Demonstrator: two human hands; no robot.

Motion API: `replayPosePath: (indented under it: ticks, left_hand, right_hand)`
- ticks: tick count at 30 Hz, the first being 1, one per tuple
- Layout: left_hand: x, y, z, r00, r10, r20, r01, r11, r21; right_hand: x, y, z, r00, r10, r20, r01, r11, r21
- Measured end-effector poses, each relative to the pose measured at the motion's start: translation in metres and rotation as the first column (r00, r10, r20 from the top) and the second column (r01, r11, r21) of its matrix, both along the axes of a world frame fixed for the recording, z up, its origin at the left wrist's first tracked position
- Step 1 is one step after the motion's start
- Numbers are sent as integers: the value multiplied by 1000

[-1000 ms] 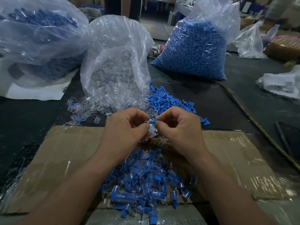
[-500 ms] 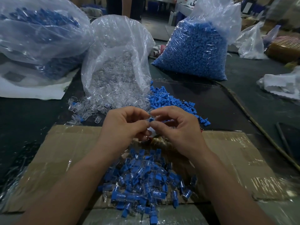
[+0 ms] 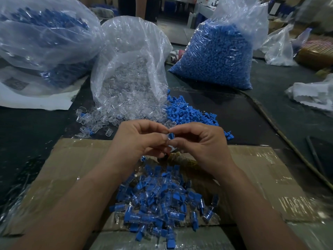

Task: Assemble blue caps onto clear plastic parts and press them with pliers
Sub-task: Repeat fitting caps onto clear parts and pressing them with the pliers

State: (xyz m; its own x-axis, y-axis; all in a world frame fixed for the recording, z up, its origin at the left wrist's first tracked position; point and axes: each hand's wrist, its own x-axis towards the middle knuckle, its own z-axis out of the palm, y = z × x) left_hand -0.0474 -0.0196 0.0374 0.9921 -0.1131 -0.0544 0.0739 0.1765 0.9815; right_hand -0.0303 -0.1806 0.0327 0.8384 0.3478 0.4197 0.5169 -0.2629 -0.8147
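Fitting step, I judge: my left hand (image 3: 142, 141) and right hand (image 3: 200, 143) both pinch one clear plastic part (image 3: 170, 138). Next, its blue cap (image 3: 173, 135) needs pushing squarely home.

I had one view, from the wide-angle camera worn on the person's head. It faced forward and down along both forearms, near enough to show the clear plastic part (image 3: 171, 137) pinched between the left hand (image 3: 137, 141) and right hand (image 3: 200, 145) at frame centre. The cardboard (image 3: 72, 168) filled the lower frame; the bags (image 3: 129, 69) lined the top.
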Motion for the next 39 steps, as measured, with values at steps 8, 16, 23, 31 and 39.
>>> replayPosePath:
  ticks: [8,16,23,31,39]
  left_hand:
    - [2,1,-1,1000,-9,2,9,1000,-14]
    - [2,0,-2,1000,-18,3,18,1000,-1]
    - [2,-2,-5,998,-40,38,37,997,71]
    - [6,6,-6,989,98,108,-105,993,57]
    - [8,8,-5,985,132,114,-139,989,53]
  right_hand:
    - [1,0,-1,996,-45,77,47,999,-26]
    - [1,0,-1,981,-16,194,35,995,-95]
    - [3,-2,-1,979,4,205,26,989,-145]
    - [15,-29,5,966,-224,-127,174,931,-322]
    - [17,-44,12,937,-233,-261,-10,729,-685]
